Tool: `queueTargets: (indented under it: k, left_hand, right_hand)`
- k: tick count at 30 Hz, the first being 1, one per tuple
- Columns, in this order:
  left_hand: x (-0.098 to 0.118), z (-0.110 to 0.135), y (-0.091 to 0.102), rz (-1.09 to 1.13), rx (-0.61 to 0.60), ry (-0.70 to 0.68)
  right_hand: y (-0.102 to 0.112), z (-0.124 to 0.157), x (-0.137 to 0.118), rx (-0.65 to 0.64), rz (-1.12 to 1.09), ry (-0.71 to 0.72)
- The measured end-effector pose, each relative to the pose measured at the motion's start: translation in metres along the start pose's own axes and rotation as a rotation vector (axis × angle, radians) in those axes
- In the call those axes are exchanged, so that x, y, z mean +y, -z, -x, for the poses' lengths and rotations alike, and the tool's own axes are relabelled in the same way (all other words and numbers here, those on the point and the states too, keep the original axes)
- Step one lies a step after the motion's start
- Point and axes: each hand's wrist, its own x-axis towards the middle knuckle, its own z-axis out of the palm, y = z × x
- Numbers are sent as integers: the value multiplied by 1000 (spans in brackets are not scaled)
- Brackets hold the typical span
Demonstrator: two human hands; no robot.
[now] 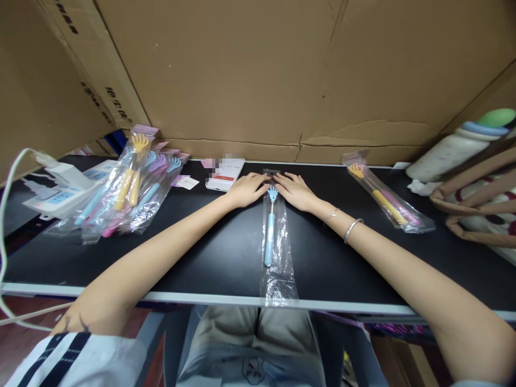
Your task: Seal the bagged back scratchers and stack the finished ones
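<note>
Cardboard sheets [258, 70] wall off the back, and below them runs the black worktable [201, 252]. On its left a heap of bagged back scratchers [129, 188] lies beside a white power strip [64, 188]; to the right, one more bagged yellow scratcher [387, 201] and a striped bag [479, 204]. Dead centre, a long clear sleeve [278, 252] holds a blue back scratcher [270, 226], claw end pointing away, tail of the sleeve over the table's near edge. Both hands are flat at the sleeve's far end: left hand [246, 189] and right hand [296, 191], fingers together, tips pressing the sealing flap. A white phone [224, 174] sits just left.
</note>
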Motion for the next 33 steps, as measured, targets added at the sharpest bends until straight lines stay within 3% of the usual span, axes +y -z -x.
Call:
queueTargets:
  k: [6,14,26,33]
  left_hand:
    - [-1,0,0,13,-56,5]
    - [0,-1,6,64,-205,42]
    - [2,6,39,161,-488,-20]
    - [2,8,36,116,-530,-40]
  right_hand:
    - [-2,-4,11,-51,-22,37]
    - [13,-3,16,-206,-50,73]
    - [8,-1,14,-150,-9,63]
    - [7,-2,15,-149,-19,71]
